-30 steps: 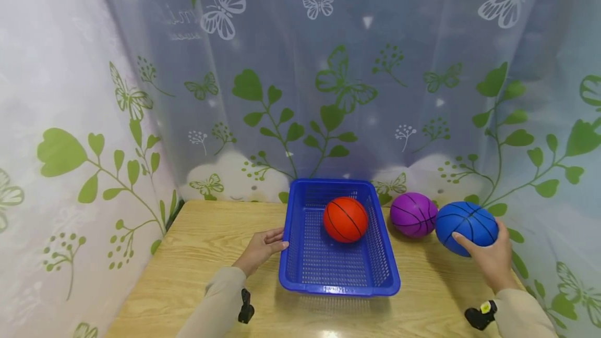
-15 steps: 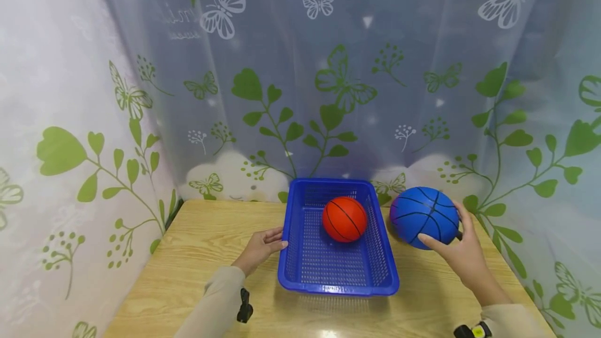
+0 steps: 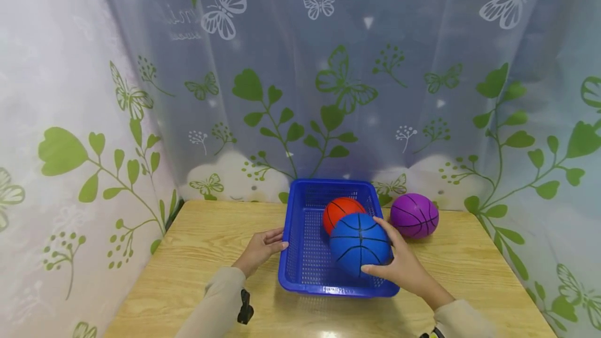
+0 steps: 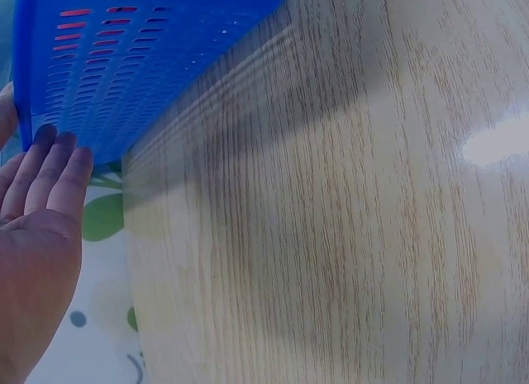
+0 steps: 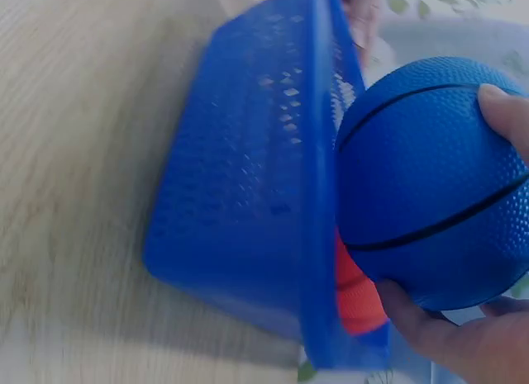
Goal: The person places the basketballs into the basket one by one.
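Note:
My right hand (image 3: 399,267) grips a blue ball (image 3: 359,244) and holds it over the near part of a blue perforated basket (image 3: 291,254) on the wooden table (image 3: 197,254). In the right wrist view the blue ball (image 5: 434,182) fills the right side, beside the basket's wall (image 5: 248,186). An orange ball (image 3: 339,207) lies in the basket behind the blue one. My left hand (image 3: 260,246) rests with straight fingers (image 4: 50,165) against the basket's left wall (image 4: 124,62). A purple ball (image 3: 414,215) sits on the table right of the basket.
A curtain (image 3: 328,93) printed with green leaves and butterflies hangs round the back and both sides of the table. Bare wood shows to the left of the basket and along the front edge (image 3: 328,327).
My right hand has carried the blue ball from the table's right side leftward, past the purple ball, to above the basket. The left hand has stayed on the basket wall.

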Available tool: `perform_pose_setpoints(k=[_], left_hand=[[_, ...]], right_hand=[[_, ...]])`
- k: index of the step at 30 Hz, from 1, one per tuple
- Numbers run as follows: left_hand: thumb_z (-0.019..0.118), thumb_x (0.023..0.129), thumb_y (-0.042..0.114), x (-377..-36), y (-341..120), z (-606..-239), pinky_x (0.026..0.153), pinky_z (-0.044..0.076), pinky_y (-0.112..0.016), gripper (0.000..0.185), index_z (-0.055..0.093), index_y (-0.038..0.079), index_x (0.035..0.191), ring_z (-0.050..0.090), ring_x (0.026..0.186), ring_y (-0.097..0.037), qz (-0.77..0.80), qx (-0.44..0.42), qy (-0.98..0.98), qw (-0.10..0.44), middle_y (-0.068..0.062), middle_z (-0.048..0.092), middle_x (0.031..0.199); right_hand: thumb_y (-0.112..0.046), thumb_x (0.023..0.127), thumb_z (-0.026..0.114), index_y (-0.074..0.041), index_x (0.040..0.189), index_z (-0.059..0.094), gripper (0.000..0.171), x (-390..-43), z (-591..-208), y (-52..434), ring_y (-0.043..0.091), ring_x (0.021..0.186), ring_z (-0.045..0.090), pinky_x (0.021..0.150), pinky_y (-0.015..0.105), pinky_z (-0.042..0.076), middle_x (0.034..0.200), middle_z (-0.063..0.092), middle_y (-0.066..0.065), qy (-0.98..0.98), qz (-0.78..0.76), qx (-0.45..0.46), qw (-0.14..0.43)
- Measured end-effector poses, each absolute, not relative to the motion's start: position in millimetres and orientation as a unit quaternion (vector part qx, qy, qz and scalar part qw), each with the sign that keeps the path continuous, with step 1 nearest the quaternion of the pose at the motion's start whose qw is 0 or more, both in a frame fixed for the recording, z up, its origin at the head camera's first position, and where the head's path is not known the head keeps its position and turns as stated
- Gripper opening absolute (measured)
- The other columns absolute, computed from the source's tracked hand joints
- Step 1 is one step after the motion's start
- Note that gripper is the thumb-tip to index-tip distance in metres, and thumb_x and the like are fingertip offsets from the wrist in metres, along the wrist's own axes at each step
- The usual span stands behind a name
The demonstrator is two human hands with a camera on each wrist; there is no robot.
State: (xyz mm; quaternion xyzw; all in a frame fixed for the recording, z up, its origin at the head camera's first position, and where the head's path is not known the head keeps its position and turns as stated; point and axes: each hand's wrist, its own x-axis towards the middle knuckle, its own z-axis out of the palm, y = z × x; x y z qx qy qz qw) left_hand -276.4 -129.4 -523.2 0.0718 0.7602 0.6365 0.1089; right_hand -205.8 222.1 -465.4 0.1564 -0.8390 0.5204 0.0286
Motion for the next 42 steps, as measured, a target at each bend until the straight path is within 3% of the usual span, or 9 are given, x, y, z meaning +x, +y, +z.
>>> perform_pose_setpoints(k=[7,12,21,27,31,36,42], left_hand=[[0.068,0.09,0.016,-277.0,-130.9,-524.9,0.098,0.05,-0.036,0.055,0.048,-0.002,0.138,0.054,0.122,-0.033,0.642,0.076,0.754,0.117,-0.022,0.055,0.134],[0.068,0.09,0.016,-277.8,-131.5,-526.0,0.099,0.049,-0.036,0.056,0.047,-0.002,0.138,0.053,0.123,-0.034,0.642,0.079,0.753,0.121,-0.022,0.054,0.134],[0.067,0.091,0.017,-276.8,-128.9,-524.7,0.099,0.049,-0.037,0.055,0.048,-0.002,0.138,0.054,0.122,-0.032,0.636,0.082,0.758,0.121,-0.021,0.055,0.134],[0.067,0.091,0.016,-275.9,-130.6,-524.4,0.099,0.05,-0.037,0.055,0.048,-0.002,0.138,0.054,0.122,-0.032,0.636,0.08,0.758,0.117,-0.021,0.055,0.134],[0.067,0.091,0.018,-275.7,-131.7,-524.3,0.1,0.049,-0.039,0.055,0.048,-0.002,0.138,0.054,0.122,-0.032,0.634,0.079,0.76,0.118,-0.021,0.055,0.134],[0.068,0.091,0.018,-275.5,-131.6,-525.8,0.1,0.048,-0.039,0.055,0.048,-0.003,0.138,0.054,0.122,-0.033,0.633,0.08,0.761,0.117,-0.022,0.055,0.134],[0.068,0.09,0.019,-277.1,-131.3,-524.9,0.099,0.049,-0.037,0.056,0.048,-0.002,0.138,0.055,0.122,-0.032,0.635,0.076,0.76,0.117,-0.021,0.055,0.134]], right_hand=[[-0.038,0.064,0.089,-0.025,0.147,0.033,0.101,-213.7,-482.2,201.1,0.04,0.123,0.044,0.088,0.051,0.049,0.144,0.036,0.012,-0.86,0.459,0.22,0.043],[-0.038,0.063,0.09,-0.022,0.148,0.033,0.103,-217.1,-492.1,198.7,0.042,0.121,0.045,0.088,0.055,0.049,0.143,0.036,0.019,-0.883,0.418,0.21,0.031],[-0.036,0.068,0.087,-0.005,0.148,0.025,0.106,-218.3,-485.0,202.6,0.048,0.126,0.039,0.095,0.065,0.042,0.144,0.032,0.028,-0.901,0.388,0.187,-0.051],[-0.03,0.067,0.087,0.005,0.147,0.023,0.108,-219.1,-480.1,208.8,0.049,0.131,0.035,0.104,0.066,0.033,0.144,0.035,0.032,-0.909,0.374,0.164,-0.081],[-0.033,0.07,0.085,0.008,0.148,0.018,0.111,-219.1,-481.8,208.0,0.05,0.136,0.027,0.108,0.066,0.027,0.149,0.027,0.033,-0.905,0.389,0.141,-0.096],[-0.046,0.076,0.078,0.002,0.151,0.02,0.106,-220.1,-484.5,199.5,0.048,0.138,0.024,0.109,0.066,0.026,0.153,0.024,0.028,-0.904,0.404,0.118,-0.073],[-0.04,0.074,0.082,0.004,0.146,0.032,0.098,-220.3,-485.7,192.0,0.048,0.135,0.032,0.107,0.064,0.031,0.147,0.034,0.029,-0.917,0.376,0.131,-0.024]])
